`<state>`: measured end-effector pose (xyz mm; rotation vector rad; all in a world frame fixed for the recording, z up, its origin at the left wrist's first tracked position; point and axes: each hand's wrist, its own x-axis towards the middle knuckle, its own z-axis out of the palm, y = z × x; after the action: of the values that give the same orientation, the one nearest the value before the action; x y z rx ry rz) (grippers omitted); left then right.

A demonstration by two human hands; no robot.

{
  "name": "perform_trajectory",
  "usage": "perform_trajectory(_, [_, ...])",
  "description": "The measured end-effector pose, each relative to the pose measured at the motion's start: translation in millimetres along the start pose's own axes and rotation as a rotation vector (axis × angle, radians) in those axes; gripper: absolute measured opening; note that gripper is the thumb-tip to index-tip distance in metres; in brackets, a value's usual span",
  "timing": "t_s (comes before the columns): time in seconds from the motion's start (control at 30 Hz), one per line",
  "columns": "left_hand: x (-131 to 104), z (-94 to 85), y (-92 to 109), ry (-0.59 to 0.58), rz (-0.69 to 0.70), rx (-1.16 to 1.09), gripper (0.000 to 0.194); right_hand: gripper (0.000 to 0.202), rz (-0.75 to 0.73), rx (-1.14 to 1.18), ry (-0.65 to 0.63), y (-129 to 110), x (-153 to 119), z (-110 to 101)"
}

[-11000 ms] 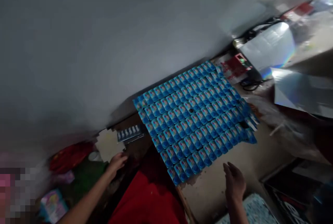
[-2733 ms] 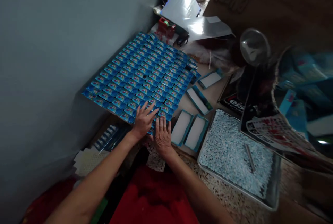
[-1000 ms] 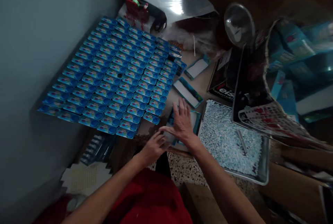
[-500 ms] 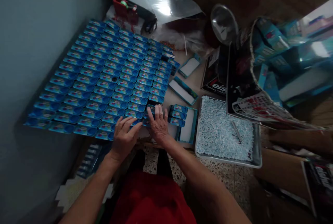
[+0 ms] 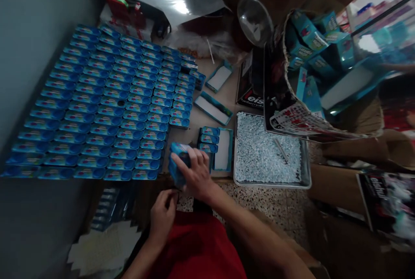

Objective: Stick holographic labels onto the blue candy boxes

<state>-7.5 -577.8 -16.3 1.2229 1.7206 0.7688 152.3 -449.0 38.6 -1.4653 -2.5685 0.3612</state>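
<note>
My right hand (image 5: pixel 196 173) is wrapped round a short stack of blue mint tins (image 5: pixel 177 171), tilted and held above the table's front edge. My left hand (image 5: pixel 164 210) is curled closed below that edge, thumb and forefinger together; what lies between them, if anything, I cannot make out. Rows of flat blue tins (image 5: pixel 106 119) cover the left of the table, ending just left of my right hand. Several more tins (image 5: pixel 208 139) stand partly inside an open carton, beside a long blue carton tray (image 5: pixel 223 150) with a white inside.
A metal tray (image 5: pixel 269 149) of small pale pellets, with a metal tool (image 5: pixel 280 151) on them, sits to the right. Behind it a large cardboard box (image 5: pixel 288 114) holds blue cartons. Two open cartons (image 5: pixel 214 108) (image 5: pixel 219 76) lie mid-table. A clear bowl (image 5: pixel 255 19) leans at the back.
My right hand has lifted a group of tins from the front right corner of the rows, leaving a gap there. The left hand has drawn back from the tins towards my body. The view has shifted.
</note>
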Motion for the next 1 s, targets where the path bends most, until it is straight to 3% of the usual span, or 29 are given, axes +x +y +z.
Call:
perform_trajectory(0.07, [5.0, 8.0, 5.9, -0.041, -0.296, -0.260, 0.040, 0.090, 0.046, -0.014, 0.072, 5.4, -48.3, -3.2])
perform_trajectory(0.1, [10.9, 13.2, 11.8, -0.094, -0.365, -0.372, 0.049, 0.086, 0.063, -0.033, 0.102, 10.8, -67.5, -1.1])
perform_trajectory(0.17, [25.6, 26.7, 26.6, -0.203, -0.335, -0.480, 0.057, 0.082, 0.070, -0.081, 0.154, 25.1, -92.3, 9.0])
perform_trajectory(0.23, [38.5, 42.8, 39.2, -0.252, -0.208, -0.423, 0.054, 0.079, 0.034, -0.129, 0.212, 40.0, -100.5, 23.4])
perform_trajectory(0.4, [45.9, 71.6, 39.0, -0.239, 0.021, -0.212, 0.050, 0.071, -0.084, -0.209, 0.300, 57.1, -91.9, 45.5])
perform_trajectory(0.5, [47.3, 77.1, 33.2, -0.173, 0.150, -0.079, 0.046, 0.071, -0.013, -0.188, 0.240, 54.6, -84.3, 41.8])
perform_trajectory(0.67, [59.7, 81.8, 32.6, -0.120, 0.244, 0.092, 0.046, 0.070, 0.181, -0.118, 0.112, 46.9, -70.4, 30.8])
perform_trajectory(0.83, [67.9, 87.9, 20.7, -0.124, 0.305, 0.130, 0.057, 0.071, 0.165, -0.104, 0.041, 47.6, -63.4, 29.1])
perform_trajectory(0.93, [75.8, 97.7, 16.5, -0.152, 0.371, 0.133, 0.057, 0.076, 0.113, -0.090, -0.016, 55.5, -58.6, 37.4])
perform_trajectory(1.0, [81.2, 106.0, 15.6, -0.108, 0.374, 0.151, 0.056, 0.077, 0.081, -0.073, -0.054, 61.0, -55.9, 44.1])
